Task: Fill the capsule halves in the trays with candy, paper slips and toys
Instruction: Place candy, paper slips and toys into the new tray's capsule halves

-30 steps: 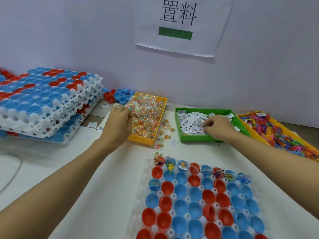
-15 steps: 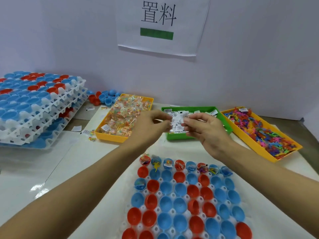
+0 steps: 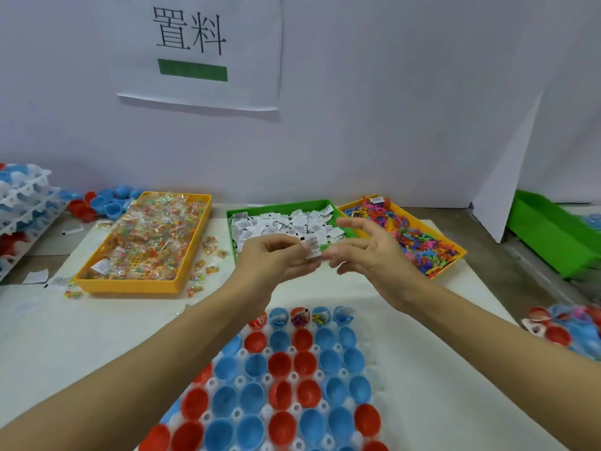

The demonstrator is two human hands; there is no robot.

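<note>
A white tray point(image 3: 372, 362) of red and blue capsule halves point(image 3: 304, 362) lies in front of me; its far row holds candy, slips and toys. Above it my left hand point(image 3: 274, 258) pinches a white paper slip point(image 3: 313, 246) between thumb and fingers. My right hand point(image 3: 369, 247) hovers just right of the slip with its fingers spread and loose, holding nothing. Behind the hands stand an orange tray of wrapped candy point(image 3: 146, 242), a green tray of paper slips point(image 3: 286, 222) and an orange tray of coloured toys point(image 3: 413, 239).
Stacked white trays of capsule halves point(image 3: 22, 209) stand at the far left, with loose halves point(image 3: 104, 201) beside them. A green bin point(image 3: 553, 229) is at the right and a pile of capsule halves point(image 3: 569, 327) near the right edge. Candies lie scattered on the white mat.
Both hands left the candy and slip trays and met above the capsule tray. The slip is now in my left hand's pinch and my right hand has opened and drawn slightly away.
</note>
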